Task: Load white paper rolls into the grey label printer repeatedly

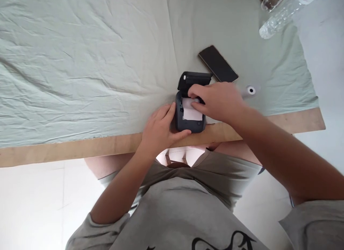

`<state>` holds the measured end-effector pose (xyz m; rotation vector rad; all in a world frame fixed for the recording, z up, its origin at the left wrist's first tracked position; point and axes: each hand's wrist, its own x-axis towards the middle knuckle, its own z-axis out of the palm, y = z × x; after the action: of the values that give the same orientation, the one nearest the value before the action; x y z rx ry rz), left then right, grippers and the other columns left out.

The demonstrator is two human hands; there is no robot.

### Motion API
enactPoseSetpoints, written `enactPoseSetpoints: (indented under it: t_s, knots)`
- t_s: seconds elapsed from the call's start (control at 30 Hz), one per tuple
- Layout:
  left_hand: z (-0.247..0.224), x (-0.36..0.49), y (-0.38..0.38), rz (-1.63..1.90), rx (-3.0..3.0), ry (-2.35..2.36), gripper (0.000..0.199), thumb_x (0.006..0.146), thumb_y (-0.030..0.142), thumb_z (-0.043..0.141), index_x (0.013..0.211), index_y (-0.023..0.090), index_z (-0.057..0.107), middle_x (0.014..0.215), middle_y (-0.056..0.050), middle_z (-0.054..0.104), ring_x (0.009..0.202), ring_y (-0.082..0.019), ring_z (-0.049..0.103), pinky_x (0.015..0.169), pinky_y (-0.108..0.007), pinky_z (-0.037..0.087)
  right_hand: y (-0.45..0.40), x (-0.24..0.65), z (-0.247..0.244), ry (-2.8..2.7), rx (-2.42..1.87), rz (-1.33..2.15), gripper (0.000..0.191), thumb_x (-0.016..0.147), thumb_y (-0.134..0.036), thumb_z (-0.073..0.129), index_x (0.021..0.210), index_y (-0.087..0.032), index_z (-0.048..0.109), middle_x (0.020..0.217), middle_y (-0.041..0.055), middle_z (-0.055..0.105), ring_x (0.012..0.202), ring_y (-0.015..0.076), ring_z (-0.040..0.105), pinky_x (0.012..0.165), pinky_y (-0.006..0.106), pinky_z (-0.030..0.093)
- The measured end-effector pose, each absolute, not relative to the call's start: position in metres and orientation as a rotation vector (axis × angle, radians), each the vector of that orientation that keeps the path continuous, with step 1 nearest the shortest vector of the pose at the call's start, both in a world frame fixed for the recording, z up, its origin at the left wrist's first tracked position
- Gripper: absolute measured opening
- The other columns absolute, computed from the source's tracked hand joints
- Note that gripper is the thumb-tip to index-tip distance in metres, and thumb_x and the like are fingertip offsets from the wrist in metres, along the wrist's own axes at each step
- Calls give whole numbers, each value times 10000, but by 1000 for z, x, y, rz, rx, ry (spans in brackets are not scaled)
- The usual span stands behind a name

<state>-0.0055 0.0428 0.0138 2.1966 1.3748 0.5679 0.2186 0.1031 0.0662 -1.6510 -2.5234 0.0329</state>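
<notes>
A small dark thermal printer sits near the table's front edge with its lid raised. A strip of white paper lies across its compartment and hangs over the front. My left hand grips the printer from the left, fingers along its side and thumb at the front edge. My right hand reaches in from the right. Its thumb and curled fingers are at the paper, just below the lid. The hand hides part of the compartment.
A dark phone lies behind the printer. Right of my right hand is a small white roll with a dark centre. Clear plastic bottles lie at the far right. A wrinkled pale green cloth covers the table, leaving its wooden front edge bare.
</notes>
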Motion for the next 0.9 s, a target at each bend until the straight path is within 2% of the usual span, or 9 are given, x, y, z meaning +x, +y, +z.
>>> enactPoseSetpoints:
  t_s: [0.17,0.27,0.33,0.4,0.5,0.57,0.63,0.73,0.9]
  knots:
    - [13,-6,43,537,2212,1364,915,909,643,703,1594,90,451,1535,-215,581,1415,-390,563,1190,-529,463,125,215,72,-2742,-1562,174,240,752,-381,817,927,-282,685,594,-10,552,532,171,507,584,331,328]
    - [12,-6,43,532,2236,1338,893,973,678,591,1612,79,417,1559,-233,559,1456,-400,524,1202,-558,440,122,222,95,-2655,-1647,300,278,743,-299,778,1007,-289,692,690,-7,646,542,155,501,585,337,356]
    - [11,-7,43,543,2244,1315,841,1040,679,446,1616,67,406,1559,-233,559,1471,-387,509,1203,-552,433,113,231,108,-2397,-1629,500,352,718,-287,746,1062,-296,672,864,-13,736,521,100,450,569,323,355]
    - [12,-8,42,556,2241,1302,826,1079,671,303,1609,47,414,1549,-232,568,1464,-377,516,1189,-543,442,101,242,108,-1936,-1528,768,426,677,-349,732,1086,-307,623,908,-25,734,488,68,400,492,285,315]
    - [13,-9,42,574,2237,1303,863,1090,674,180,1591,21,441,1536,-235,579,1444,-371,534,1177,-534,450,87,255,84,-1101,-1452,1028,397,646,-440,564,1022,-310,561,768,-43,629,478,103,420,393,247,188]
    - [14,-9,41,577,2247,1300,880,1092,670,147,1588,7,447,1533,-238,582,1436,-367,540,1176,-525,452,81,258,61,-899,-1552,1063,384,611,-444,564,961,-286,550,675,-58,555,447,104,418,384,246,194]
    - [14,-9,42,571,2257,1303,890,1092,668,134,1588,-2,446,1530,-243,583,1435,-371,539,1181,-532,450,78,258,43,-917,-1656,1014,313,655,-430,649,906,-278,540,635,-73,526,469,107,459,419,253,294]
    - [14,-10,43,560,2259,1313,880,1092,664,150,1590,0,444,1533,-249,577,1431,-382,539,1176,-556,453,76,257,35,-1149,-1763,878,292,748,-472,718,848,-267,537,664,-59,570,573,139,554,570,319,469]
    - [13,-10,44,560,2262,1301,836,1095,644,193,1591,19,442,1533,-246,579,1444,-385,531,1175,-572,458,79,261,36,-1546,-1788,457,281,791,-475,712,840,-258,540,846,12,643,827,220,612,812,442,528]
